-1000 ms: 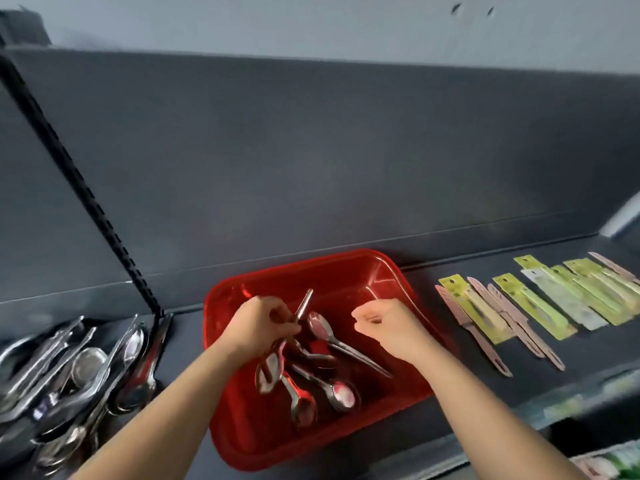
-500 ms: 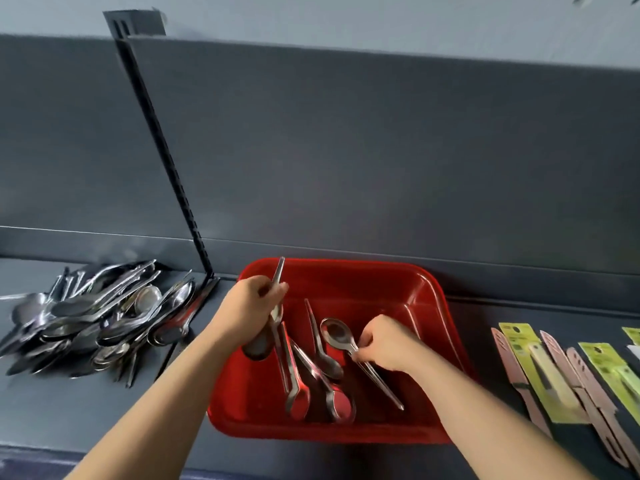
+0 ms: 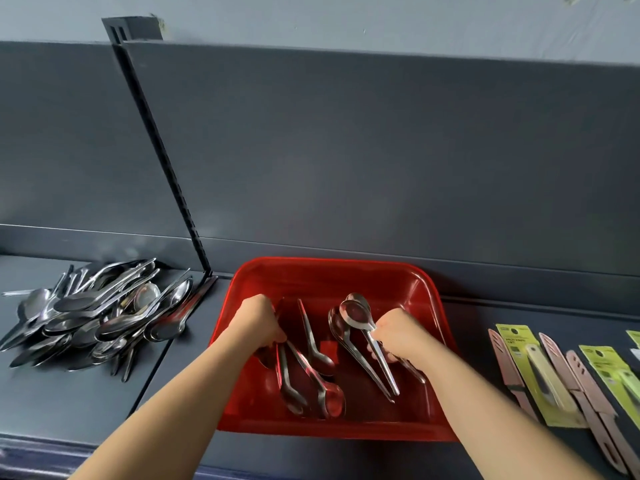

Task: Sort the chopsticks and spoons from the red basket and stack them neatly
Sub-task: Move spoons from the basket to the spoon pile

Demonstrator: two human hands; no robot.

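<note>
The basket (image 3: 420,289), red and the only one, is sitting at the lower centre of the frame on a dark grey shelf (image 3: 86,403). Three loose spoons (image 3: 313,344) are lying in its middle, bowls pointing toward the lower edge.

The left hand (image 3: 258,322) is reaching into the basket's left side. Its fingers are curling tight round a spoon (image 3: 265,356) whose bowl is showing below the fist; whether it is holding more than one is hidden.

The right hand (image 3: 398,332) is working in the right side, fingers and thumb clamping a bundle (image 3: 353,313) of stacked spoons. At least two bowls are pointing up-left and the handles are fanning out toward the lower right.

At the left of the frame a pile (image 3: 97,317) of spoons is lying on the shelf, too tangled to count. A slotted post (image 3: 162,161) is slanting up from beside it.

At the lower right, three green cards (image 3: 516,344) and four pink pieces (image 3: 507,368) are lying in a row; their print is too small to read.
</note>
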